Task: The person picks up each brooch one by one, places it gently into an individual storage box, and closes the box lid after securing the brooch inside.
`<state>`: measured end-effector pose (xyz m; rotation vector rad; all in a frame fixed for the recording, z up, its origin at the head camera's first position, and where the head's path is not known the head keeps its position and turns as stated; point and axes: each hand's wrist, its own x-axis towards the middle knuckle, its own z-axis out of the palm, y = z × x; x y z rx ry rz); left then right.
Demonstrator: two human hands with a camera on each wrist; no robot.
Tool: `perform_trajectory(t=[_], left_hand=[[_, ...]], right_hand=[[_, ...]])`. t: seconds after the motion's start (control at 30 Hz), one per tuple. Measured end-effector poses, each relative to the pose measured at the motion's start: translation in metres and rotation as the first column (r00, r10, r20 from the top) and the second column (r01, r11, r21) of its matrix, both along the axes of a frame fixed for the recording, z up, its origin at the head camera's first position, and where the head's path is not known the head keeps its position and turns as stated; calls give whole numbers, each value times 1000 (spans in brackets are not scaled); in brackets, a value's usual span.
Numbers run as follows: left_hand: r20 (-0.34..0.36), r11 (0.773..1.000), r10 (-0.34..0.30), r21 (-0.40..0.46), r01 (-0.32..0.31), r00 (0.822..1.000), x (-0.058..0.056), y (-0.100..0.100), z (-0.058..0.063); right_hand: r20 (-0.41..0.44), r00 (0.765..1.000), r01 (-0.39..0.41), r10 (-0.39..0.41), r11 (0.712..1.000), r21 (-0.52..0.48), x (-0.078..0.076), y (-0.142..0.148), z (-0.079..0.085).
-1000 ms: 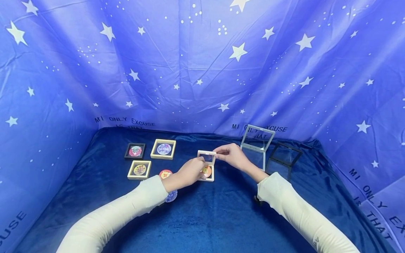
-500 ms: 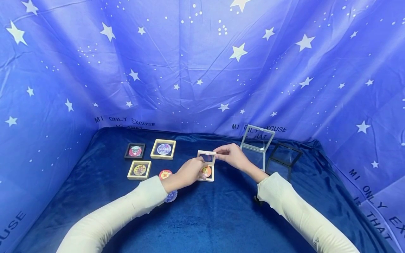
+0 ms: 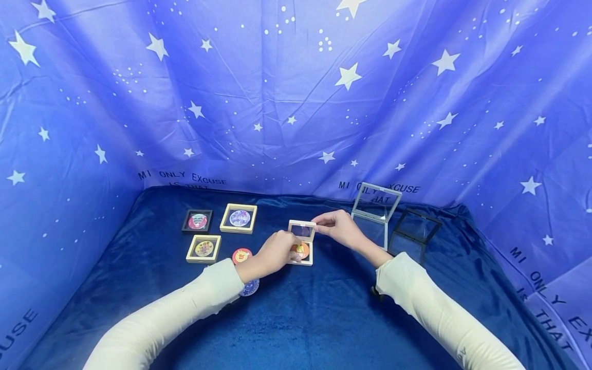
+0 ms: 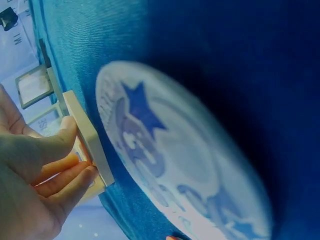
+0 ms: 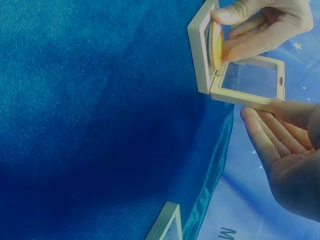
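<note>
Near the table's middle, a small cream display frame (image 3: 309, 262) stands with its clear-windowed lid (image 5: 242, 97) raised. My left hand (image 3: 276, 250) pinches a round orange badge (image 5: 217, 45) by its edges, thumb on one side and fingertips on the other. That badge lies right against the frame's clear window, and the hand hides part of it in the head view. From the right, my right hand (image 3: 339, 227) pinches the lid's edge between thumb and fingertips. Beneath my left forearm are a red badge (image 3: 242, 255) and a purple star badge (image 4: 185, 150), the latter partly covered by the sleeve.
At left lie a black frame (image 3: 195, 232), a larger yellow frame (image 3: 237, 230) and a smaller yellow frame (image 3: 202, 260), each with a badge. A grey frame (image 3: 386, 234) and a black frame (image 3: 418, 239) stand unfolded at right. Starry curtains (image 3: 259, 92) rise behind the blue cloth (image 3: 314, 318).
The left hand's fingers have shifted slightly at the orange badge, showing a little more of it. The right hand and the cream frame have stayed in place.
</note>
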<state>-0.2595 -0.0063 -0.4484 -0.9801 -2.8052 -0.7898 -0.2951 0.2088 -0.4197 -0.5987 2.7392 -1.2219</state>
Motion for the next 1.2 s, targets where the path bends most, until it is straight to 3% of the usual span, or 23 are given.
perform_trajectory(t=[0.33,0.7,1.2], left_hand=[[131,998,63,6,-64,989,-4,4,2],[137,993,113,30,-118,984,-3,6,2],[149,990,113,70,-125,982,-1,6,4]], right_hand=[[17,1000,0,0,1000,-1,0,0,2],[19,1000,-7,8,1000,-10,-1,0,2],[27,1000,-10,10,1000,-17,-2,-1,1]])
